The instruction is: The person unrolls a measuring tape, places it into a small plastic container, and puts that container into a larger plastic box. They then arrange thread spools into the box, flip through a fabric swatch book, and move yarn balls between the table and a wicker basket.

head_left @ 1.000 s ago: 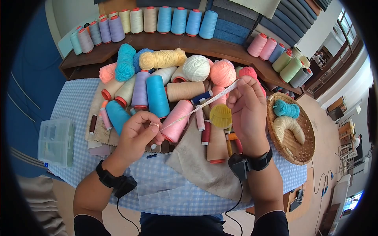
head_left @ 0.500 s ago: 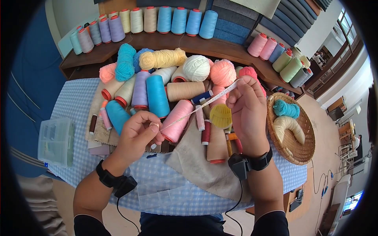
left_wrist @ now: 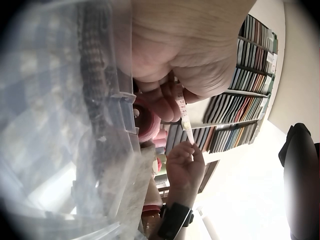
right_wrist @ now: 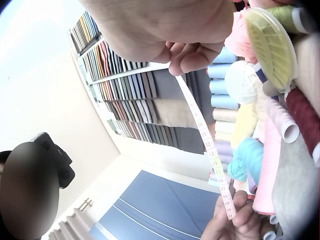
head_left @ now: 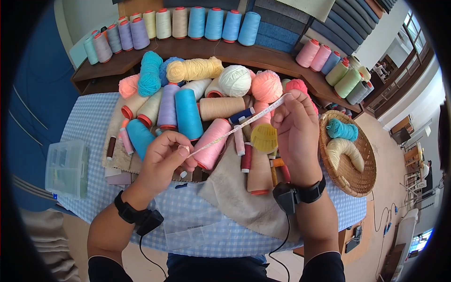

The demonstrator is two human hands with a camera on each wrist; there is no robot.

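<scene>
A narrow white measuring tape (head_left: 238, 128) stretches diagonally between the two hands, above a pink thread cone (head_left: 212, 144). The left hand (head_left: 168, 160) pinches its lower end between thumb and fingers. Higher up on the right, the right hand (head_left: 297, 129) pinches the other end with thumb and index finger. Printed numbers show on the tape (right_wrist: 211, 155) in the right wrist view, with the left hand (right_wrist: 234, 220) at its far end. In the left wrist view the tape (left_wrist: 183, 112) comes out of the left hand's grip toward the right hand (left_wrist: 184, 167).
Yarn balls, such as a white one (head_left: 234, 81), and thread cones crowd the table's middle. A wicker basket (head_left: 371, 162) with two skeins stands at the right, a clear plastic box (head_left: 67, 170) at the left. A clear sheet-like case (head_left: 188, 230) lies in front; thread cones line the shelf (head_left: 206, 48) behind.
The tape is turned flatter toward the head camera near the left hand and looks straighter. Both hands keep nearly the same place and grip.
</scene>
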